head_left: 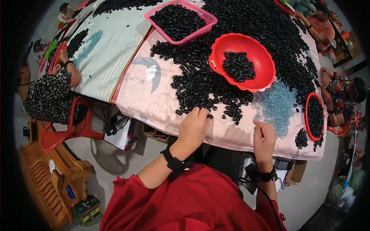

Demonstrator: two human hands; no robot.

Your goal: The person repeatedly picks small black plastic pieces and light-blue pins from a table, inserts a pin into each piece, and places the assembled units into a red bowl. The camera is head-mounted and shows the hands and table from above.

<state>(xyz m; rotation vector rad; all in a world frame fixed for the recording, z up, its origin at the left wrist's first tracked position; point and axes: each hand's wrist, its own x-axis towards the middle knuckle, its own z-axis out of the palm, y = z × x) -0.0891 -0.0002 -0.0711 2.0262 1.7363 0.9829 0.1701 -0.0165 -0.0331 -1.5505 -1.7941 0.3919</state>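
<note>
My left hand is closed at the near edge of a spread of small black plastic pieces, its fingertips pinched at one small black piece. To the right, my right hand hovers by the table's near edge, thumb and forefinger brought together. Whatever it may hold is too small to make out. Just beyond it lies a heap of tiny clear-blue pieces. A red scalloped bowl holds more black pieces and stands among the loose ones, beyond both hands.
A pink basket full of black pieces stands at the far side. A red oval tray of them sits at the right on the pink cloth. People sit around, one beside a red chair at left. A wooden bench stands lower left.
</note>
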